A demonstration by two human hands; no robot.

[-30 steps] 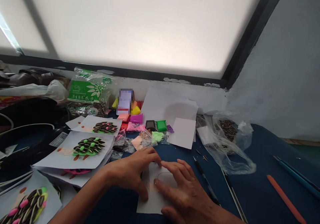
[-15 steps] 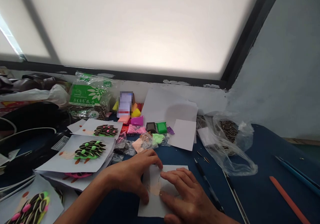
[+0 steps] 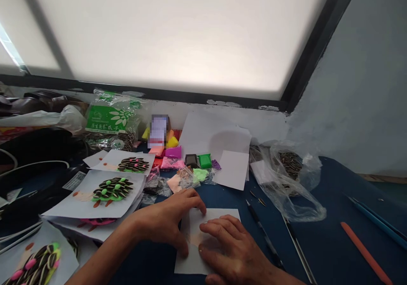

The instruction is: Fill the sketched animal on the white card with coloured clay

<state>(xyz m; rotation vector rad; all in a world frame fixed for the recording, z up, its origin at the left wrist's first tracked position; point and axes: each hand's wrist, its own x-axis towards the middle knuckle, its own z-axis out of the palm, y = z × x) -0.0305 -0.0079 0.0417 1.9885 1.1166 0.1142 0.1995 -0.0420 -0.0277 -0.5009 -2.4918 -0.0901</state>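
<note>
A small sheet of white paper lies on the dark blue table in front of me. On it is a flat, thin patch of peach modelling clay, partly covered by my fingers. My left hand rests over the sheet's left side, thumb and fingers spread, steadying the paper. From the right, my right hand reaches across the sheet. Its fingertips touch the clay's right edge, with thumb and forefinger apart. The paper beneath my right palm is hidden.
Finished seed-and-clay hedgehog pictures are stacked at left. Behind stand clay packets, a phone and a green seed bag. At right lie a pen, a clear bag of seeds and an orange strip.
My right fingertips have shifted slightly left over the clay. My left hand stays in place on the paper. The whole view has moved a little.
</note>
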